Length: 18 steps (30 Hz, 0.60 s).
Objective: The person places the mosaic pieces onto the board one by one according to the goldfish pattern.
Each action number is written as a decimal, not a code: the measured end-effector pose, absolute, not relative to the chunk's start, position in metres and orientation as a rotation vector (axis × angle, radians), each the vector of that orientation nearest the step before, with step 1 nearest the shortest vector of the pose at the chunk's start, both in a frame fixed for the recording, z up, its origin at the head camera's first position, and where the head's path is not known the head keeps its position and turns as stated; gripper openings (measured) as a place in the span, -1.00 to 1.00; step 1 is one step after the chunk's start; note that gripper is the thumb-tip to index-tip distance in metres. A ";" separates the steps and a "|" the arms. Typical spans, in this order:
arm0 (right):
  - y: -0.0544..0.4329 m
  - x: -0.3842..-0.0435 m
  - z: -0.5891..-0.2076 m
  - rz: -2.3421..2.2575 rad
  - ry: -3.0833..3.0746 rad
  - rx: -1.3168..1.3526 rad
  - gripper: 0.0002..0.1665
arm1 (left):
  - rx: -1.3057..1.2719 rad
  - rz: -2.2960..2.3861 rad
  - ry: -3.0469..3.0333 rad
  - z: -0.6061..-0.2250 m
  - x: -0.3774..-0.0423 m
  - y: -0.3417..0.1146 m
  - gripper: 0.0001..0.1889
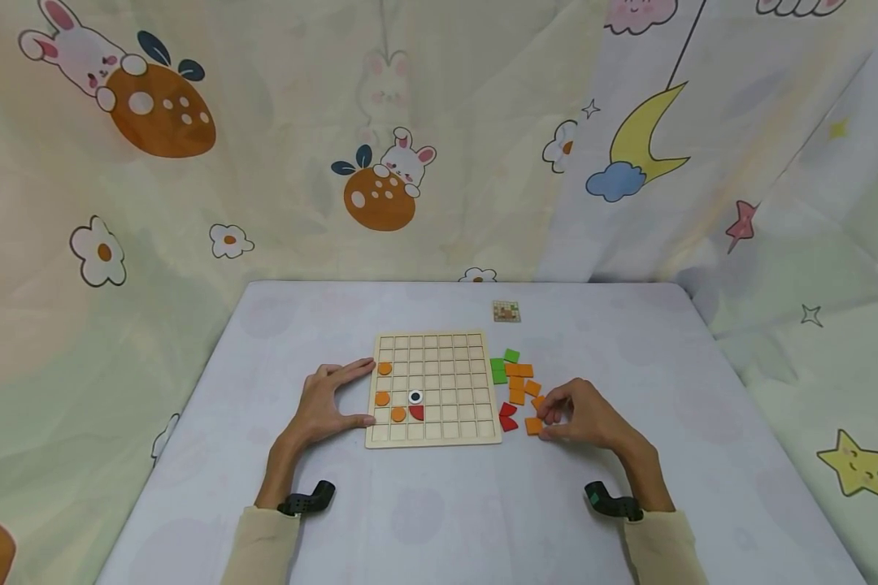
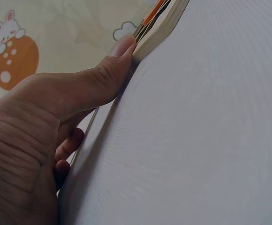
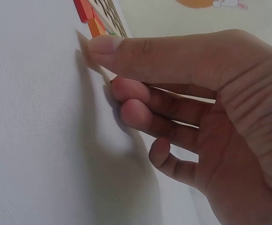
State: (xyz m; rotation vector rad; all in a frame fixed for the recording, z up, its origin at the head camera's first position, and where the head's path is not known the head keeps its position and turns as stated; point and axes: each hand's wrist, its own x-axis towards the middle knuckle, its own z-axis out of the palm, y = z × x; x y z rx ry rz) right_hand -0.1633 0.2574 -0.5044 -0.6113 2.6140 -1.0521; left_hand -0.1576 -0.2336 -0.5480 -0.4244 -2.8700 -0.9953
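Note:
A pale wooden grid board (image 1: 454, 398) lies on the table. My left hand (image 1: 323, 406) rests against its left edge, thumb and fingers spread apart; in the left wrist view the thumb (image 2: 105, 75) touches the board's rim. On the board sit several orange discs (image 1: 384, 369), a white disc with a black dot (image 1: 415, 397) and a red quarter-round piece (image 1: 416, 413). Right of the board, my right hand (image 1: 581, 414) pinches an orange square tile (image 1: 532, 426) between thumb and fingers. The right thumb (image 3: 145, 58) mostly hides that tile in the right wrist view.
Beside the board's right edge lie green tiles (image 1: 499, 371), several more orange tiles (image 1: 516, 390) and red pieces (image 1: 508, 424). A small printed card (image 1: 506, 311) lies farther back on the white tablecloth (image 1: 424, 512). A patterned curtain (image 1: 468, 162) hangs behind the table.

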 end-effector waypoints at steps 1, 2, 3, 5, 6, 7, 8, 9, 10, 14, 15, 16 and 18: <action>0.257 -0.163 -0.504 -1.056 2.614 -0.614 -0.76 | -0.423 -0.997 -2.869 -0.548 -0.158 -0.234 0.06; 0.257 -0.163 -0.504 -1.057 2.616 -0.615 -0.76 | -0.422 -1.001 -2.869 -0.548 -0.158 -0.234 0.06; 0.256 -0.163 -0.504 -1.057 2.618 -0.616 -0.75 | -0.419 -1.000 -2.869 -0.548 -0.158 -0.234 0.06; 0.255 -0.163 -0.503 -1.057 2.624 -0.618 -0.75 | -0.414 -1.007 -2.870 -0.548 -0.158 -0.234 0.07; 0.255 -0.163 -0.503 -1.055 2.627 -0.619 -0.75 | -0.412 -1.007 -2.869 -0.548 -0.158 -0.234 0.06; 0.255 -0.163 -0.503 -1.053 2.631 -0.621 -0.75 | -0.411 -1.005 -2.869 -0.548 -0.158 -0.234 0.06; 0.254 -0.163 -0.503 -1.051 2.633 -0.621 -0.74 | -0.411 -1.007 -2.868 -0.548 -0.158 -0.234 0.06; 0.254 -0.163 -0.503 -1.048 2.635 -0.622 -0.75 | -0.411 -1.005 -2.868 -0.549 -0.158 -0.234 0.06; 0.254 -0.163 -0.503 -1.045 2.636 -0.623 -0.75 | -0.412 -1.005 -2.868 -0.549 -0.158 -0.234 0.06; 0.252 -0.164 -0.503 -1.042 2.630 -0.629 -0.76 | -0.414 -1.009 -2.866 -0.549 -0.158 -0.234 0.06; 0.251 -0.165 -0.502 -1.044 2.629 -0.632 -0.77 | -0.413 -1.009 -2.867 -0.549 -0.157 -0.234 0.06; 0.251 -0.165 -0.502 -1.047 2.628 -0.636 -0.77 | -0.416 -1.005 -2.866 -0.549 -0.157 -0.234 0.06; 0.249 -0.166 -0.501 -1.049 2.631 -0.644 -0.78 | -0.419 -1.004 -2.864 -0.549 -0.157 -0.234 0.06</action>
